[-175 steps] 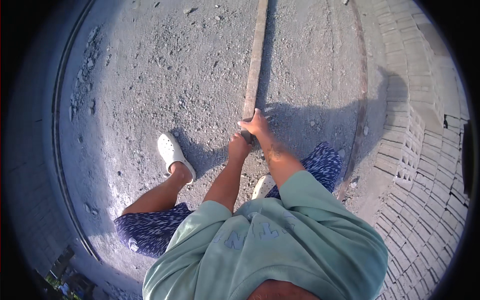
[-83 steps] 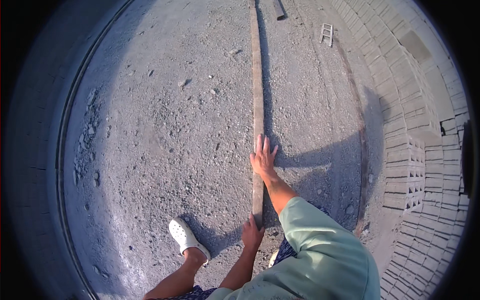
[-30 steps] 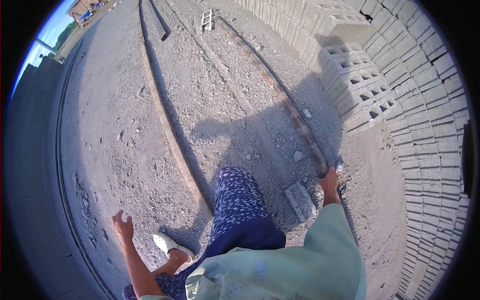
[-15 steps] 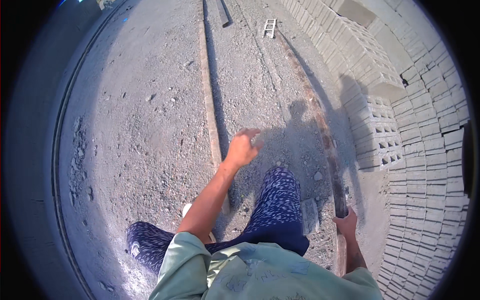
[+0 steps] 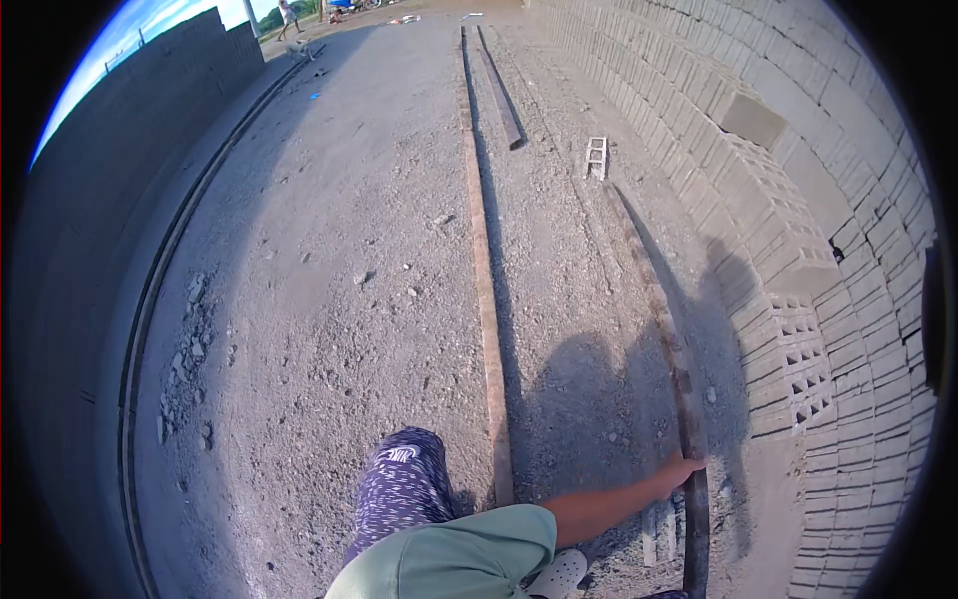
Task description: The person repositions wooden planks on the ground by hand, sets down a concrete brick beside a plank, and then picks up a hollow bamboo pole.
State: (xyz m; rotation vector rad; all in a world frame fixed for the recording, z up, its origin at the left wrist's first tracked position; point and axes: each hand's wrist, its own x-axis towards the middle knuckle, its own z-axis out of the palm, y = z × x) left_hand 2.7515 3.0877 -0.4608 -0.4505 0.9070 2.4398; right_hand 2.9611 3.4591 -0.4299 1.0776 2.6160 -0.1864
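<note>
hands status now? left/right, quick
Left hand: not in view.
Right hand: on the dark rail lying on the ground; whether it grips it cannot be told.

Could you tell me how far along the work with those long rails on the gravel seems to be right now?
Already down: one long wooden rail lies straight along the gravel ground. In hand: the right hand grips the second, darker rail, which lies beside the stacked block wall. The left hand is out of view. Left, judging by this: the dark rail looks less straight than the first, so it probably needs lining up.
</note>
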